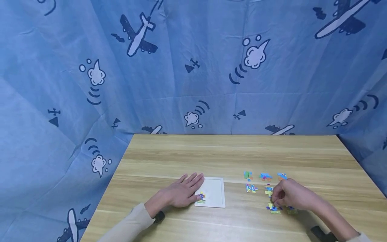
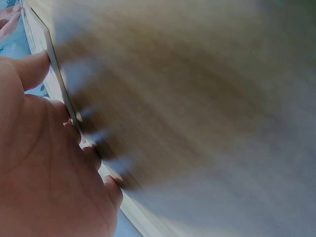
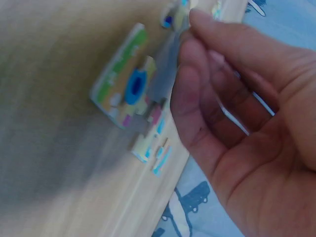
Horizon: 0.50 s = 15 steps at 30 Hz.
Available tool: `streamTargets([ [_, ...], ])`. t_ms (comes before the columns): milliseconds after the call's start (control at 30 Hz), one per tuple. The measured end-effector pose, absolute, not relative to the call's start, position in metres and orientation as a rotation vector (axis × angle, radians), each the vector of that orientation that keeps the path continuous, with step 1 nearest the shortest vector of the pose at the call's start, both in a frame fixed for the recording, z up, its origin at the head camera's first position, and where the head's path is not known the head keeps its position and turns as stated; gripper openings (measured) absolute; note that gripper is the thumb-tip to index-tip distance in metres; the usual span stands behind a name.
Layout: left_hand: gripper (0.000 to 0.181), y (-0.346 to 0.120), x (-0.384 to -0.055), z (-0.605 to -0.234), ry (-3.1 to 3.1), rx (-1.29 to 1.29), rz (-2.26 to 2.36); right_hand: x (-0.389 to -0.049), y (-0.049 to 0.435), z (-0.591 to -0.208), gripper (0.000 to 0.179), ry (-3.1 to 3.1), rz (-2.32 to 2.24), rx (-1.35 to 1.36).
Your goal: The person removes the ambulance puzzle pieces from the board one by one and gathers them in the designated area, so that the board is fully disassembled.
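Observation:
My left hand [image 1: 183,192] lies with its fingers spread at the left side of a white square puzzle tray [image 1: 215,192]. Its thumb reaches over the rim beside a small colourful jigsaw piece [image 1: 202,199] in the tray's lower left corner. In the left wrist view, the fingertips line up along the tray edge. My right hand [image 1: 291,195] is over loose jigsaw pieces, thumb and index fingertips close together just above a yellow and blue piece [image 1: 274,209]. I cannot tell whether they pinch a piece. A green-edged piece [image 3: 123,81] lies near that hand in the right wrist view.
More jigsaw pieces lie right of the tray: a green one [image 1: 248,175], a blue one [image 1: 265,176], another blue one [image 1: 282,176], and a multicoloured one [image 1: 251,188]. The wooden table [image 1: 187,151] meets a blue airplane-print curtain [image 1: 211,67] behind it.

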<state>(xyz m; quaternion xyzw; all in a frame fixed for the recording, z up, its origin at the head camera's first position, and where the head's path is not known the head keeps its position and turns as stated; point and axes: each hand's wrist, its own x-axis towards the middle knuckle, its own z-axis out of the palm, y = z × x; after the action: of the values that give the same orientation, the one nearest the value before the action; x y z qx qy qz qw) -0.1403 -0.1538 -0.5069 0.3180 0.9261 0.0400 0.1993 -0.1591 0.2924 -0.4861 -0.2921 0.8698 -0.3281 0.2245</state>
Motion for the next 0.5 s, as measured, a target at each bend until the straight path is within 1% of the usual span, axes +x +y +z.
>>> streamTargets([
  [200,0.073,-0.151,-0.14,-0.506,2.591,0.897,0.114,-0.165,0.281,-0.469,0.015,2.379,-0.96,-0.829],
  [333,0.073,-0.151,-0.139,-0.504,2.581,0.89,0.12,-0.168,0.258,-0.459,0.01,2.428,-0.947,-0.894],
  [500,0.073,-0.151,-0.14,-0.505,2.573,0.874,0.124,-0.173,0.221,-0.451,0.01,2.484,-0.975,-1.02],
])
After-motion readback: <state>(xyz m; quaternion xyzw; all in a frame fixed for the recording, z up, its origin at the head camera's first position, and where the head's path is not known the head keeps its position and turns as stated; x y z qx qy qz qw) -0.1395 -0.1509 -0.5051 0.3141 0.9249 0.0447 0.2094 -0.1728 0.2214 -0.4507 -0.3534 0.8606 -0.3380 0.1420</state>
